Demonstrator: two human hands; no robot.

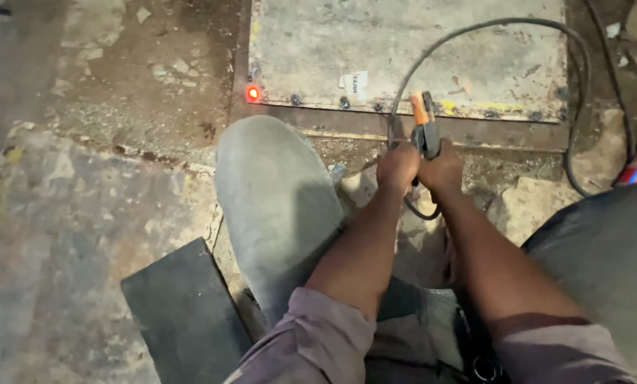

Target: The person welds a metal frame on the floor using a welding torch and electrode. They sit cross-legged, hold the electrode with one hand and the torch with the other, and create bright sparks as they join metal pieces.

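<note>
Both hands, left hand (397, 168) and right hand (443, 167), clenched together around the electrode holder (425, 126) just above the knuckles, paused between welds apparently, needing next a steady reach leftward toward the glowing spot (252, 93) on the steel plate (404, 50) beyond.

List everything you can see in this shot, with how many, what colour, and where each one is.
Welding clamp: one, orange and dark grey, centre right, gripped by both hands.
Cable: one, black, looping from the clamp over the metal plate and down its right side.
Metal plate: one, grey and stained, flat on the ground at the top.
Glowing spot: one, red, at the plate's lower left corner.
Dark slab: one, black, lower left on the ground.
Knee: one, grey trousers, centre.
Left hand: on the clamp handle.
Right hand: on the clamp handle, beside the left.
</note>
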